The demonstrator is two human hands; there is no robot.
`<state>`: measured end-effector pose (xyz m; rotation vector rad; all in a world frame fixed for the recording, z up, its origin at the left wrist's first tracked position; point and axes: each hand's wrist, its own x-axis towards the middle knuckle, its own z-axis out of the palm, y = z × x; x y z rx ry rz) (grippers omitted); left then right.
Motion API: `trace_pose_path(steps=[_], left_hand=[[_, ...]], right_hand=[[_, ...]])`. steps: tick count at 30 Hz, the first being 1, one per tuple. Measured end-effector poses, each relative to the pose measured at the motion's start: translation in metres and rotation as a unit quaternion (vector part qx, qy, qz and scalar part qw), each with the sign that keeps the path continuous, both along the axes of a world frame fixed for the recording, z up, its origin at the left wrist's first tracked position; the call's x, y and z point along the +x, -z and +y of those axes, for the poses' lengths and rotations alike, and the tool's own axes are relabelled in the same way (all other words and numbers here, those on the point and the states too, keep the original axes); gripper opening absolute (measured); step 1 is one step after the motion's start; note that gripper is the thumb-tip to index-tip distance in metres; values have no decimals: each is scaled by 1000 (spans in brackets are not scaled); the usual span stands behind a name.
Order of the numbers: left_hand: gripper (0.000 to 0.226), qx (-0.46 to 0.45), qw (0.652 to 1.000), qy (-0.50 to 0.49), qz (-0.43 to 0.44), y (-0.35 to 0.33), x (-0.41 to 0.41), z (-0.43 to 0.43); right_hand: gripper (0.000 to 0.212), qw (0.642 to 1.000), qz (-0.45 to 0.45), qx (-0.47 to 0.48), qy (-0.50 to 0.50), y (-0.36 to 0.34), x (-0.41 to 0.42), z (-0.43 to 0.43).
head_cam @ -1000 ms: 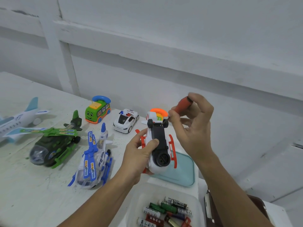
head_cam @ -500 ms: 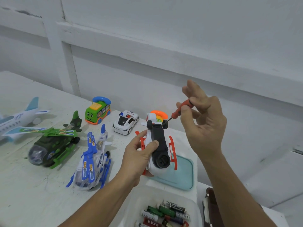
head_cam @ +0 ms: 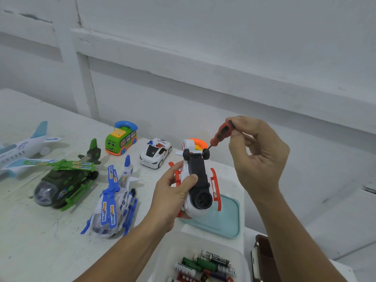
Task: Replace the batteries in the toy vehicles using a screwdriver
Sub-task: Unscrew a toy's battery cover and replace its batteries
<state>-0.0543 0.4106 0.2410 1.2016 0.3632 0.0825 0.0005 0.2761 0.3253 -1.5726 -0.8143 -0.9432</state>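
Note:
My left hand (head_cam: 173, 193) grips a white and orange toy helicopter (head_cam: 198, 180) turned belly up, its black underside facing me, held above the table. My right hand (head_cam: 258, 153) pinches the red handle of a small screwdriver (head_cam: 220, 135) between thumb and fingers. The screwdriver's tip sits at the far end of the black underside, between the two small wheels. A clear tub (head_cam: 168, 253) at the bottom holds several loose batteries (head_cam: 203, 265).
On the white table (head_cam: 30, 241) lie a blue and white helicopter (head_cam: 114, 200), a green helicopter (head_cam: 65, 180), a white airplane (head_cam: 22, 149), a green bus toy (head_cam: 121, 139) and a police car (head_cam: 155, 152). A teal lid (head_cam: 225, 218) lies under the held toy. A dark case (head_cam: 264, 259) sits at right.
My right hand's fingers spread off the screwdriver handle, then closed on it again with the handle turned; the tip stayed at the toy's far end. The left hand kept still.

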Motion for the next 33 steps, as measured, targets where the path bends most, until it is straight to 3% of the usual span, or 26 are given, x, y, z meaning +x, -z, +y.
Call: trace_pose_path(steps=[6, 12, 18, 22, 30, 33], left_hand=[[36, -6, 1000, 4, -5, 2, 1, -4], [45, -19, 1000, 9, 6, 6, 1, -4], [45, -20, 1000, 13, 5, 6, 2, -4], [44, -12, 1000, 14, 4, 7, 3, -4], [44, -25, 1000, 15, 2, 8, 3, -7], [45, -17, 1000, 13, -1, 8, 4, -6]], right_hand=[[10, 1000, 12, -2, -28, -7, -1, 5], [19, 999, 15, -8, -43, -11, 5, 6], [4, 999, -33, -35, -17, -11, 7, -1], [22, 998, -35, -51, -13, -13, 9, -5], [20, 997, 66, -27, -44, -22, -1, 0], [28, 991, 113, -12, -64, -23, -1, 0]])
